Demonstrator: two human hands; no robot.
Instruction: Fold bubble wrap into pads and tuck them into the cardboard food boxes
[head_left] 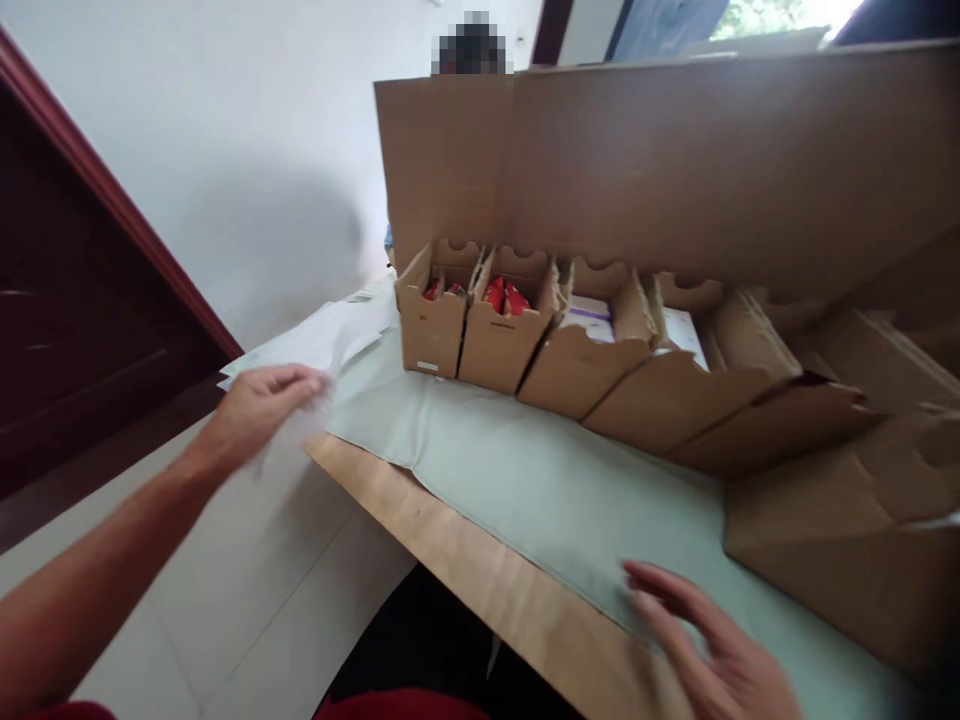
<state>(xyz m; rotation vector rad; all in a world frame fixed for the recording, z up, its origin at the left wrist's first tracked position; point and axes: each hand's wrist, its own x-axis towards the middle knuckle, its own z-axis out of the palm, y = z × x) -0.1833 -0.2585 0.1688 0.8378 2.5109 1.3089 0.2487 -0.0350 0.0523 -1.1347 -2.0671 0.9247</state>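
Note:
My left hand (pixel 259 405) reaches out past the table's left end, its fingers closed on the edge of a thin white sheet (pixel 322 345) that lies over the table corner. My right hand (pixel 705 640) rests flat on the pale green cloth (pixel 525 480) near the front edge, fingers stretched out and holding nothing. Behind both hands stands a row of small open cardboard boxes (pixel 525 335). The two leftmost hold red packets (pixel 499 295); the following ones hold white items.
A large cardboard flap (pixel 675 160) rises behind the boxes, and another cardboard box (pixel 847 540) sits at the right. The wooden table edge (pixel 465 560) runs diagonally. A dark door (pixel 75 300), white wall and tiled floor lie left. A person's head shows behind the flap.

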